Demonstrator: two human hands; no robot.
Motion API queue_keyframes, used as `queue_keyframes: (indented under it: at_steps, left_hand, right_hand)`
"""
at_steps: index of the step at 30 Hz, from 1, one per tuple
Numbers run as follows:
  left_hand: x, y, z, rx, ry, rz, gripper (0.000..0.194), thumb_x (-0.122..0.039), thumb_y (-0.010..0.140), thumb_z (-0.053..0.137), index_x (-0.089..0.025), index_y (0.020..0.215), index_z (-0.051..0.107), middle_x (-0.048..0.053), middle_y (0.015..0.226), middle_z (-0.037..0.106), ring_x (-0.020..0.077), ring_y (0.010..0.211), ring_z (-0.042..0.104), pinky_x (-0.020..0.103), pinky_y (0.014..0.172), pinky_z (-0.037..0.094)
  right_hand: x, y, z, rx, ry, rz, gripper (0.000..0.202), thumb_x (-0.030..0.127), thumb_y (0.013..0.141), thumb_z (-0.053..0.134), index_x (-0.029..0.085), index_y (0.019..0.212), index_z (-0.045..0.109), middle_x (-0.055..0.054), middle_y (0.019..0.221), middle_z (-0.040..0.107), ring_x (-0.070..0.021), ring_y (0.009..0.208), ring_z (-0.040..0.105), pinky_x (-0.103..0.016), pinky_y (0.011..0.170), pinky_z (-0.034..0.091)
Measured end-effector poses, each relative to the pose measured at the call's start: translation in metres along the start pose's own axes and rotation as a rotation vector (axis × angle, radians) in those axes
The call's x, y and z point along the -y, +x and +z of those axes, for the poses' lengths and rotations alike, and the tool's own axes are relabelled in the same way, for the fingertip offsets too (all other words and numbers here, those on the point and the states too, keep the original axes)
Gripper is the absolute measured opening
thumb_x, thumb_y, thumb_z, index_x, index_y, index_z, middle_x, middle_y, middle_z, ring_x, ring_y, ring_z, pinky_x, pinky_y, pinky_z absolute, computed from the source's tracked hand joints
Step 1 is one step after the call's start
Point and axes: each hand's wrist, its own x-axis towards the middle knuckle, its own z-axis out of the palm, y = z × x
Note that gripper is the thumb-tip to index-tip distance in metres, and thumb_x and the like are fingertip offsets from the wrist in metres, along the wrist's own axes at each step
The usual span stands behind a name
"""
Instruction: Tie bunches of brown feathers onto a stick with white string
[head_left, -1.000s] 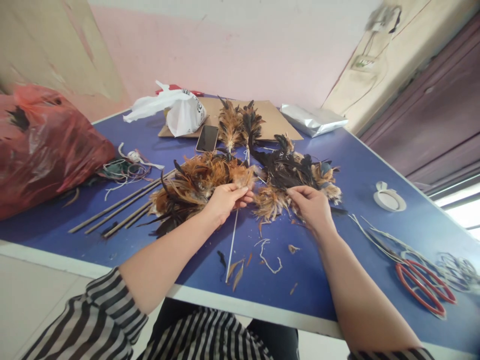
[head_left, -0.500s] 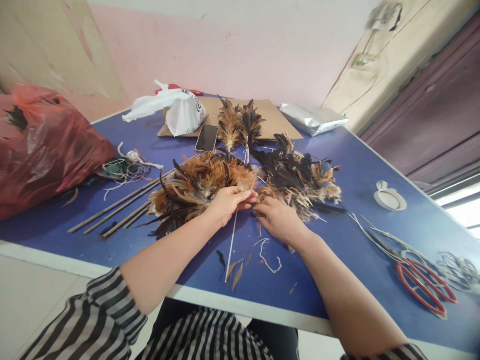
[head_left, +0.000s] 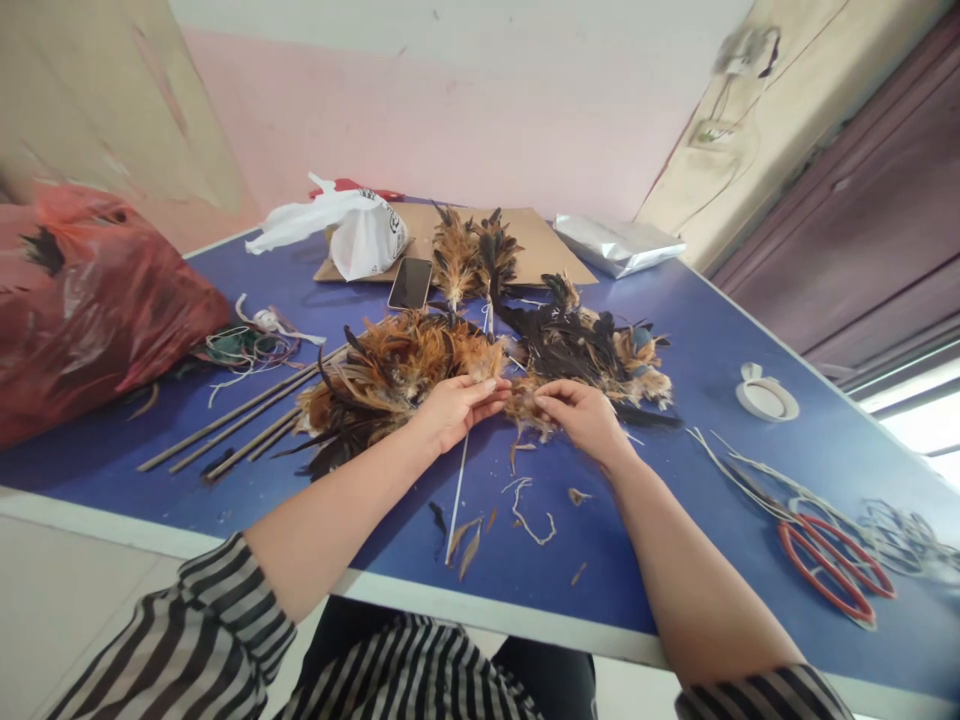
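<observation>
Near the middle of the blue table, my left hand (head_left: 459,408) pinches at the right edge of an orange-brown feather pile (head_left: 405,350); what sits between its fingertips is too small to name. A thin white stick (head_left: 457,495) runs down from below that hand. My right hand (head_left: 581,415) is closed, thumb against fingers, at the front of a dark feather pile (head_left: 574,340); whatever it pinches cannot be made out. Two upright feather bunches (head_left: 476,250) lie behind the piles. Loose feathers (head_left: 469,550) and a short white string (head_left: 534,515) lie in front of my hands.
Red scissors (head_left: 832,565) and tangled string (head_left: 900,535) lie right, below a tape roll (head_left: 767,397). Left are thin rods (head_left: 232,425) and a red plastic bag (head_left: 97,310). A phone (head_left: 411,284), white bag (head_left: 367,235), cardboard (head_left: 540,245) and silver packet (head_left: 619,243) are behind.
My right hand has moved right, away from my left hand, and its fingers are now pinched together. A small feather tuft now shows on the table below it. The view has shifted slightly.
</observation>
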Motion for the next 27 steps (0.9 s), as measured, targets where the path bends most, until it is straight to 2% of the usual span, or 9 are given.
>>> queue_keyframes:
  at_steps: [3,9,11,14,22,25,27]
  left_hand:
    - [-0.001,0.002,0.008,0.038,-0.046,-0.049,0.009,-0.006,0.074,0.057,-0.006,0.080,0.064,0.013,0.094,0.065,0.0129,0.077,0.064,0.020,0.067,0.053]
    - [0.008,0.018,0.029,0.097,-0.012,-0.175,0.009,-0.005,0.076,0.054,-0.006,0.078,0.062,0.011,0.077,0.066,0.0119,0.068,0.064,0.018,0.061,0.052]
    - [0.015,0.025,0.032,0.137,-0.007,-0.240,0.011,-0.005,0.077,0.053,-0.007,0.081,0.063,0.010,0.076,0.067,0.0122,0.067,0.065,0.020,0.064,0.052]
    - [0.023,0.032,0.032,0.115,0.077,-0.281,0.009,-0.007,0.076,0.055,-0.007,0.080,0.063,0.012,0.077,0.067,0.0145,0.069,0.065,0.024,0.068,0.052]
    - [0.030,0.032,0.032,0.047,0.174,-0.225,0.005,-0.006,0.069,0.063,-0.005,0.074,0.063,0.014,0.079,0.067,0.0156,0.070,0.065,0.026,0.071,0.051]
    - [0.027,0.033,0.031,0.012,0.174,-0.194,0.007,-0.006,0.068,0.064,-0.005,0.074,0.063,0.014,0.079,0.067,0.0145,0.069,0.064,0.025,0.069,0.051]
    - [0.019,0.032,0.030,-0.052,0.197,-0.134,0.009,-0.008,0.067,0.066,-0.006,0.075,0.064,0.012,0.078,0.067,0.0127,0.065,0.064,0.023,0.063,0.051]
  right_hand:
    - [-0.003,0.002,-0.005,-0.039,0.216,0.069,0.020,0.034,0.069,0.061,0.015,0.076,0.062,0.002,0.056,0.057,-0.0083,0.049,0.046,-0.022,0.051,0.037]
    - [-0.008,0.002,-0.008,-0.051,0.380,0.104,0.021,0.032,0.063,0.068,0.016,0.074,0.063,0.002,0.057,0.058,-0.0069,0.049,0.046,-0.020,0.048,0.036]
    - [-0.010,0.003,-0.008,-0.077,0.451,0.103,0.021,0.032,0.061,0.069,0.016,0.073,0.064,0.003,0.055,0.057,-0.0062,0.047,0.044,-0.020,0.046,0.035]
    - [-0.013,0.004,-0.010,-0.114,0.600,0.102,0.020,0.031,0.060,0.071,0.016,0.072,0.063,0.005,0.051,0.053,-0.0051,0.045,0.041,-0.019,0.044,0.034]
    - [-0.013,0.010,-0.040,-0.332,1.048,0.029,0.021,0.024,0.059,0.074,0.019,0.072,0.058,0.007,0.056,0.050,-0.0045,0.049,0.046,-0.018,0.044,0.038]
    - [-0.016,0.011,-0.052,-0.371,1.133,-0.036,0.020,0.023,0.062,0.072,0.021,0.072,0.054,0.008,0.058,0.050,-0.0045,0.053,0.048,-0.017,0.048,0.040]
    - [-0.018,0.011,-0.056,-0.366,1.164,-0.051,0.021,0.023,0.063,0.071,0.020,0.072,0.053,0.008,0.059,0.050,-0.0043,0.054,0.048,-0.017,0.049,0.041]
